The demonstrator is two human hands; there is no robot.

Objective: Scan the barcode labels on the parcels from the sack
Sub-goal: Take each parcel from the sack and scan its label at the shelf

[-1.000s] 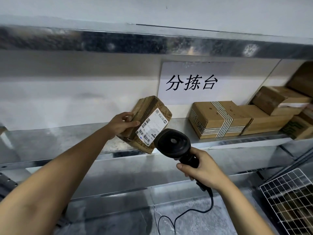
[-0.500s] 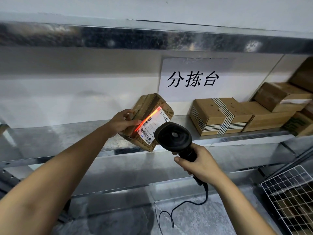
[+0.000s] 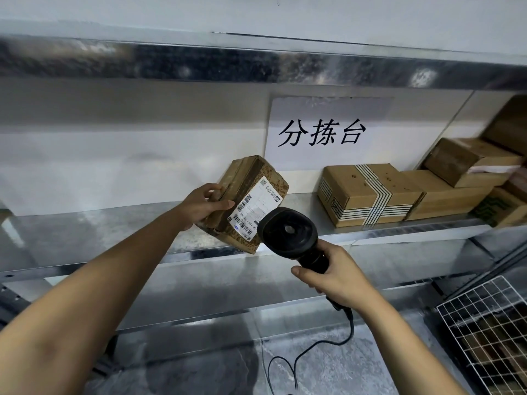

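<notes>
Parcel (image 3: 248, 203) held tilted over the metal shelf (image 3: 85, 232), scanner (image 3: 289, 233) just beside its label (image 3: 255, 208).

Largest first: the small cardboard parcel looks light and stiff, best gripped across its edges, as the left hand (image 3: 204, 205) does, thumb on the front face near the label. The right hand (image 3: 333, 276) wraps the scanner's grip. The red scan line seen half a second ago is gone.

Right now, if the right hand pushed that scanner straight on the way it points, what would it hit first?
Most likely the white barcode label on the tilted parcel that the left hand holds. The scanner in the right hand faces it closely, though the gap between them is hard to judge.
</notes>
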